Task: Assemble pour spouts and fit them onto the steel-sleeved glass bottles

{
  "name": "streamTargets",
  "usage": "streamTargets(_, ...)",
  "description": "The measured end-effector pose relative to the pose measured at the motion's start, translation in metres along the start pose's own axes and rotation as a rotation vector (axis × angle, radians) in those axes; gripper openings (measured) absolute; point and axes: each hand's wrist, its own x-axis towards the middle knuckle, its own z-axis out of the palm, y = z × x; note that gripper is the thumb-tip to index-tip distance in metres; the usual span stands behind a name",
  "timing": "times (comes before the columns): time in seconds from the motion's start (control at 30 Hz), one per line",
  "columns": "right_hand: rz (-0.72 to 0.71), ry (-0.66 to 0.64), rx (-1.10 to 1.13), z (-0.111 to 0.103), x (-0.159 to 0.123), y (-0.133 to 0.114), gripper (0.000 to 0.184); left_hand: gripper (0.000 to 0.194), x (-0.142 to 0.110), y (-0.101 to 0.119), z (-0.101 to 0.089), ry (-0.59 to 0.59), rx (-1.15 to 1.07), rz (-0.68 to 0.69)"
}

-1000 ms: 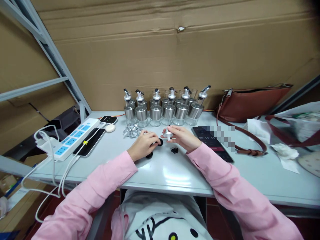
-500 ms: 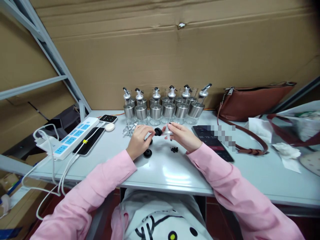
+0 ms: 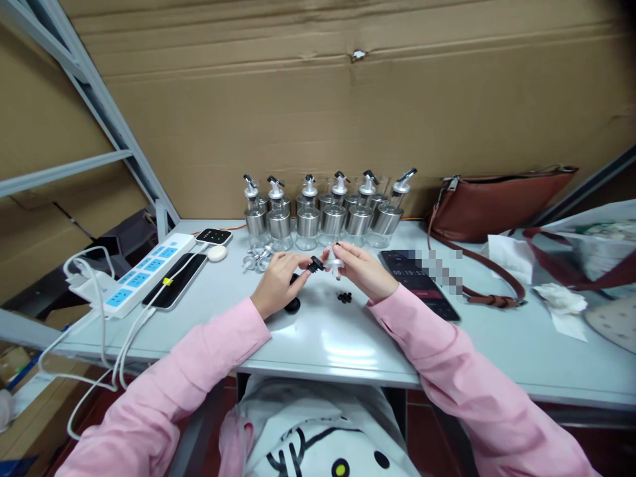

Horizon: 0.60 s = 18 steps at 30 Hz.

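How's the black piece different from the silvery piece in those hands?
The black piece is dark and ridged; the silvery piece is pale, with a stem pointing down. The left hand holds the black piece, the right hand the silvery piece. Both are smaller than the hands.

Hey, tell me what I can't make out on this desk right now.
All in the head view:
Silver spout: partly covered by the right hand.
Black stopper: left hand covers one end; contact with the spout is too small to tell.
Small black pieces: too small to count.
Back bottles: largely hidden behind the front bottles.
Timer phone: screen partly masked by pixelated blocks.
Bag at the right: cut off by the picture edge.
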Motion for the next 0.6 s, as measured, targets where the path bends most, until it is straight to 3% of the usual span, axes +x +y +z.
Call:
streamTargets(0.33,0.019,0.015,0.035,0.0008,0.0000,-0.0015,0.037,0.013,-0.0003,-0.0011,0.0004,0.010,-0.016,0.066)
streamTargets(0.6,0.015,0.008,0.034,0.0014,0.0001,-0.0015,0.037,0.016,-0.0002,-0.0004,-0.0001,-0.008,-0.012,0.042)
